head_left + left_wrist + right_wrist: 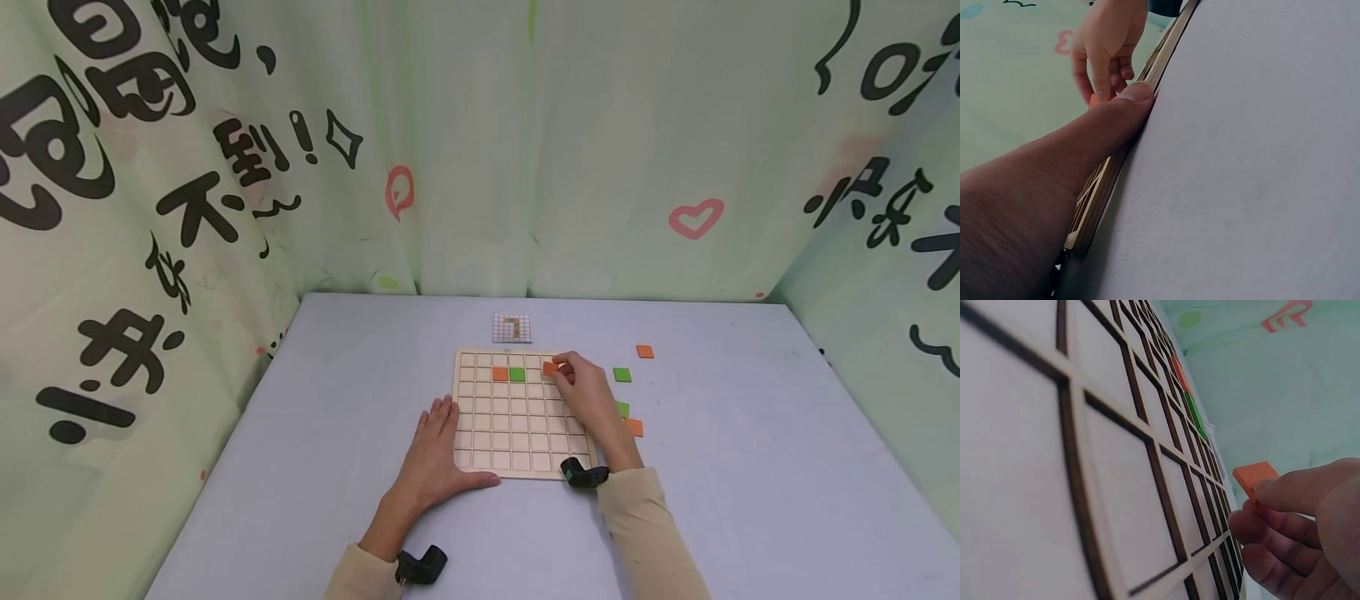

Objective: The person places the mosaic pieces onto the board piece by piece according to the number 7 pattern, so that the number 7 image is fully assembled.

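Observation:
A wooden grid board [510, 433] lies on the table, an orange tile [500, 374] and a green tile [517, 375] side by side in one of its upper rows. My right hand [588, 400] pinches another orange square tile [1257, 476] between thumb and fingers, over the board's upper right part; the right wrist view shows it raised off the grid. With straight fingers my left hand [435, 450] rests along the board's left edge, its thumb [1138, 94] touching the front edge.
Beyond the board lies a small pattern card [512, 328]. To its right are loose tiles: an orange one [645, 352], a green one [622, 375], and another green one [623, 409] beside an orange one [636, 427]. Printed curtains [600, 167] hang behind the table.

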`<control>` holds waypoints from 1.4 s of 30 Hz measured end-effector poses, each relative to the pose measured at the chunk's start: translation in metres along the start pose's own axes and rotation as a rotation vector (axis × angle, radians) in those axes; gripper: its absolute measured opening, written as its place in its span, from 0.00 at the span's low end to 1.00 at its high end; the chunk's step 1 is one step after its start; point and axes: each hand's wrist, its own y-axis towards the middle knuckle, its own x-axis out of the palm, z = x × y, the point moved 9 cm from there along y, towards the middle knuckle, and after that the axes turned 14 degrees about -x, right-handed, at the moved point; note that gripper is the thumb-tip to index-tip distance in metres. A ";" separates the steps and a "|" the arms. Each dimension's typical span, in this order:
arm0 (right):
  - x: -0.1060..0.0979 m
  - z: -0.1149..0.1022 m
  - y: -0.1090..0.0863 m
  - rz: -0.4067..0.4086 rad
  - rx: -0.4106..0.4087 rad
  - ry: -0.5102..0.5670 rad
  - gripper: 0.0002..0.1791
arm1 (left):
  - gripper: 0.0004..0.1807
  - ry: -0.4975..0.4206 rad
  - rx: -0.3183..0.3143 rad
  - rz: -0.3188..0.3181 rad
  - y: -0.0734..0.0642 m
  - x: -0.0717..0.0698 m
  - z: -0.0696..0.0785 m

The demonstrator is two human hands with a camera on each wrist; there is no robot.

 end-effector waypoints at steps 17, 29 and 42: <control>0.010 -0.008 0.003 -0.029 -0.038 -0.027 0.13 | 0.71 -0.001 -0.010 -0.004 0.001 -0.001 0.001; 0.013 -0.007 0.004 -0.044 -0.044 -0.050 0.13 | 0.71 -0.001 0.002 0.004 0.000 -0.001 0.003; 0.015 -0.014 0.008 -0.071 -0.096 -0.108 0.15 | 0.71 -0.001 -0.014 -0.002 0.000 0.000 0.000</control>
